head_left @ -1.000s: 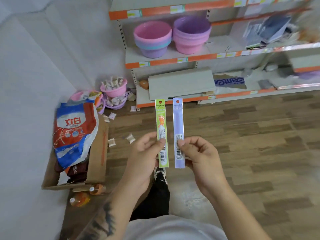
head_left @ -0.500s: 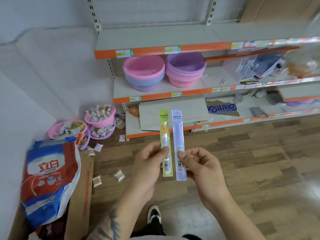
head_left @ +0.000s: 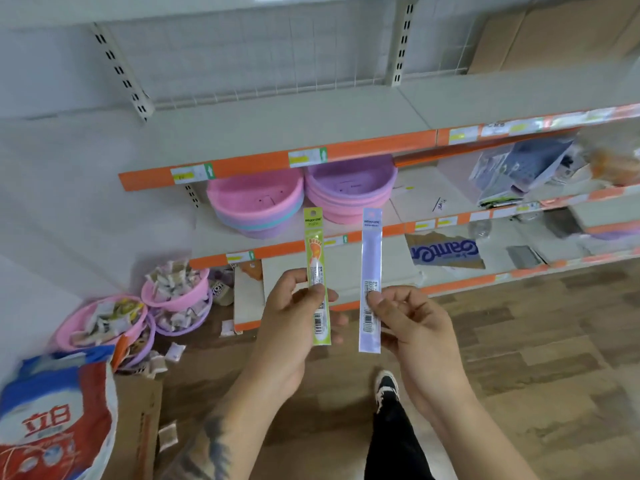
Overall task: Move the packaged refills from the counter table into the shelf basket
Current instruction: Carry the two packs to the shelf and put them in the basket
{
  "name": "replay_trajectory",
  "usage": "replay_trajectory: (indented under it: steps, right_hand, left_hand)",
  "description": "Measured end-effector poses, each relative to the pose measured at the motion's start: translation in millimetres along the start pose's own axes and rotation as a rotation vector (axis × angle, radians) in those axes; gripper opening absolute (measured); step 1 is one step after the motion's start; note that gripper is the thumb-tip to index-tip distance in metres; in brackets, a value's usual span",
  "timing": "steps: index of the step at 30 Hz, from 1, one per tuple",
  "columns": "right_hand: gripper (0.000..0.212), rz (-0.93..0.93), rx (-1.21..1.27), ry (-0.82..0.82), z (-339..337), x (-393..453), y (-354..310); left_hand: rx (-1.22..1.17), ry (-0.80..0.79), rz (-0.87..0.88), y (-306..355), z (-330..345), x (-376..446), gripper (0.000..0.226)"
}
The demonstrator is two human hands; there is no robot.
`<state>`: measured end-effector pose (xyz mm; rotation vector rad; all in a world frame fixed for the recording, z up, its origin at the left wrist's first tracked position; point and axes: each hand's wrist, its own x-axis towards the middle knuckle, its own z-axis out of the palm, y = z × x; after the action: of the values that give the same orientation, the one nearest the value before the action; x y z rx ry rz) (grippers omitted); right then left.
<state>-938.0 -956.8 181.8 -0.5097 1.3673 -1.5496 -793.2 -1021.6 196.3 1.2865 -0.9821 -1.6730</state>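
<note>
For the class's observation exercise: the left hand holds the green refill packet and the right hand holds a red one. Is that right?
Not quite. In the head view the right hand pinches a pale purple refill packet, not red. The left hand does hold the green refill packet.

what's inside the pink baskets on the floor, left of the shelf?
The pink floor baskets hold heaps of small wrapped packets, with a few spilled on the floor. The packets cover everything beneath, and print is too blurred to read.

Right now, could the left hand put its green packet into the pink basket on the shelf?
Probably yes: the left hand holds the green packet just before the pink basket, nothing between, though the shelf above hangs low.
</note>
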Motion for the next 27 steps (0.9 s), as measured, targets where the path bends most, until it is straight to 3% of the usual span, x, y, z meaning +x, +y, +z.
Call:
replay_trajectory:
  steps: [5, 8, 12, 16, 27]
  right_hand:
    - [0.013, -0.069, -0.023, -0.122, -7, 92, -60]
    - [0.026, -0.126, -0.034, -0.174, -10, 134, -89]
    - [0.017, -0.172, -0.016, -0.252, -10, 178, -114]
    - [0.028, -0.187, 0.002, -0.325, 0, 206, -124]
    - [0.015, -0.253, -0.069, -0.475, 66, 238, -150]
  left_hand:
    - [-0.029, 0.036, 0.092, 31, 74, 66, 0.008]
    - [-0.077, 0.049, 0.139, 46, 115, 93, 0.021]
    - [-0.247, 0.065, 0.154, 61, 145, 121, 0.028]
    - [-0.330, 0.104, 0.219, 71, 156, 136, 0.031]
    - [-0.367, 0.194, 0.329, 115, 128, 166, 0.020]
